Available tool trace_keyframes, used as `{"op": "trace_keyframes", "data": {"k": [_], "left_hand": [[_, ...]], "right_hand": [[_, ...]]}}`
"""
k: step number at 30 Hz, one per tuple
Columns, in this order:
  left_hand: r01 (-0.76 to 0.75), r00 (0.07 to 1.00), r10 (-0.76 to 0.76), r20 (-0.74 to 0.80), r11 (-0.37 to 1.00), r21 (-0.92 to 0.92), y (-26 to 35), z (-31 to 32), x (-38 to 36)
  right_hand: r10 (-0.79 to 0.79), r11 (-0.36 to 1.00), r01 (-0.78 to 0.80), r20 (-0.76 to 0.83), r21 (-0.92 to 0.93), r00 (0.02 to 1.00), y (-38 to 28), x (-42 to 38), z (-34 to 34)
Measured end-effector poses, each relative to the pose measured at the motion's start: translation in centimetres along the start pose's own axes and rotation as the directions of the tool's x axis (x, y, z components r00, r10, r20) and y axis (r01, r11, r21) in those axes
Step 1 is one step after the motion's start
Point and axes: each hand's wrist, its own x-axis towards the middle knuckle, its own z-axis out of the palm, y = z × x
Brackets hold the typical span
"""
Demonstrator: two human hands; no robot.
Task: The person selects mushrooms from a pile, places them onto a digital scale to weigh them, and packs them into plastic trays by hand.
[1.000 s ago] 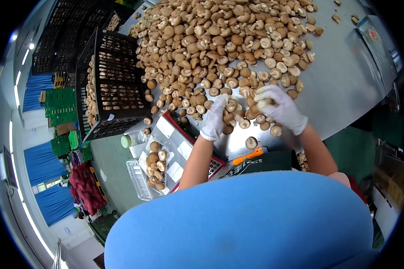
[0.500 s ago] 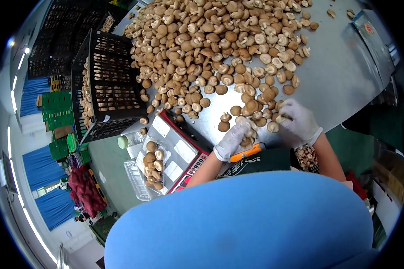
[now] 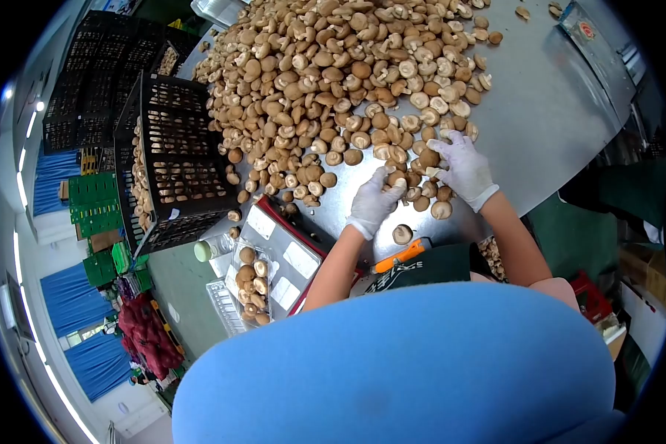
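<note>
Both gloved hands work the near edge of the mushroom heap [image 3: 348,81], the left hand [image 3: 371,201] curled around a mushroom [image 3: 397,177] and the right hand [image 3: 462,166] spread loosely over others just beside it; picking gently by the caps would likely avoid bruising

Bright overhead light, fisheye warp, dark vignette edges, sharp ctr
</note>
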Motion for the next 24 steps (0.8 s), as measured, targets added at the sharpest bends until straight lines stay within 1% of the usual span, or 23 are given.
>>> {"op": "trace_keyframes", "data": {"k": [1, 2, 3, 4, 5, 7, 8, 9, 11, 12, 13, 14, 15, 16, 17, 18, 19, 21, 22, 23, 24], "left_hand": [[0.043, 0.997, -0.013, 0.075, 0.911, -0.411, -0.4, -0.3, -0.2], [0.108, 0.989, 0.004, 0.147, 0.659, -0.744, -1.3, -0.4, -0.4], [0.181, 0.979, 0.043, 0.202, 0.289, -0.940, -1.8, -0.9, -0.8], [0.171, 0.961, 0.176, 0.211, 0.220, -0.960, -2.4, -1.3, -1.2], [0.165, 0.966, 0.164, 0.202, 0.216, -0.962, -2.7, -1.5, -1.7], [0.147, 0.939, 0.292, 0.183, 0.142, -0.979, -2.8, -1.9, -3.2], [0.142, 0.957, 0.227, 0.178, 0.167, -0.976, -2.4, -1.8, -3.8], [0.133, 0.960, 0.222, 0.168, 0.163, -0.978, -2.4, -1.7, -4.2], [0.189, 0.955, 0.230, 0.188, 0.017, -0.982, -2.6, -1.6, -4.8], [0.198, 0.959, 0.198, 0.202, 0.042, -0.979, -2.6, -1.9, -5.2], [0.190, 0.961, 0.197, 0.193, 0.035, -0.981, -2.7, -1.9, -5.4], [0.196, 0.961, 0.196, 0.197, 0.027, -0.980, -2.7, -1.8, -5.5], [0.202, 0.959, 0.200, 0.202, 0.021, -0.979, -2.6, -1.8, -5.5], [0.198, 0.958, 0.209, 0.197, 0.019, -0.980, -2.8, -1.6, -5.7], [0.222, 0.958, 0.184, 0.220, 0.015, -0.975, -3.1, -1.4, -6.1], [0.245, 0.957, 0.156, 0.243, 0.011, -0.970, -3.1, -1.4, -6.5], [0.238, 0.958, 0.162, 0.237, 0.010, -0.971, -3.1, -1.4, -7.0], [0.232, 0.962, 0.153, 0.225, -0.031, -0.972, -3.3, -1.4, -8.2], [0.193, 0.964, 0.193, 0.185, -0.025, -0.981, -3.6, -1.5, -8.8], [0.179, 0.968, 0.187, 0.170, -0.032, -0.983, -3.9, -1.5, -9.5], [0.137, 0.967, 0.221, 0.125, -0.041, -0.990, -4.0, -1.6, -10.2]], "right_hand": [[-0.006, 0.999, 0.008, 0.028, -0.046, 1.000, 0.0, 0.3, 0.3], [-0.010, 0.999, 0.012, 0.030, -0.044, 0.999, 0.0, 0.5, 0.5], [-0.002, 0.999, 0.004, 0.053, -0.045, 0.999, -0.1, 0.8, 0.7], [0.002, 0.999, 0.002, 0.077, -0.046, 0.997, -0.2, 1.1, 1.0], [-0.012, 0.999, 0.015, 0.085, -0.042, 0.996, -0.4, 1.4, 1.1], [0.069, 0.998, -0.069, 0.095, -0.005, 0.993, -0.5, 2.0, 1.0], [0.076, 0.997, -0.077, 0.116, 0.005, 0.990, -0.6, 2.3, 0.5], [0.064, 0.998, -0.065, 0.118, 0.003, 0.991, -0.3, 2.5, 0.6], [-0.002, 0.967, -0.027, 0.111, 0.252, 0.994, 1.5, 2.6, 1.1], [-0.066, 0.839, 0.021, 0.064, 0.544, 0.996, 2.9, 2.4, 2.8], [-0.075, 0.841, 0.027, 0.067, 0.540, 0.995, 2.0, 2.3, 1.4], [-0.046, 0.655, -0.173, 0.266, 0.736, 0.963, 0.2, 1.8, -1.2], [-0.071, 0.412, -0.386, 0.452, 0.825, 0.889, -1.1, 1.1, -2.7], [-0.122, 0.271, -0.434, 0.478, 0.859, 0.870, -1.5, 0.5, -2.9], [-0.120, 0.277, -0.426, 0.471, 0.861, 0.874, -2.0, 0.0, -3.2], [-0.175, 0.286, -0.390, 0.448, 0.875, 0.876, -2.7, -0.3, -3.6], [-0.234, 0.293, -0.355, 0.427, 0.888, 0.874, -3.5, -0.6, -3.9], [-0.271, 0.375, -0.257, 0.371, 0.891, 0.888, -4.4, -0.9, -3.6], [-0.298, 0.184, -0.397, 0.436, 0.899, 0.849, -4.0, -0.8, -2.2], [-0.340, -0.008, -0.526, 0.492, 0.851, 0.801, -3.7, -0.8, -1.1], [-0.373, 0.072, -0.485, 0.475, 0.871, 0.797, -3.5, -0.7, -0.6]]}}
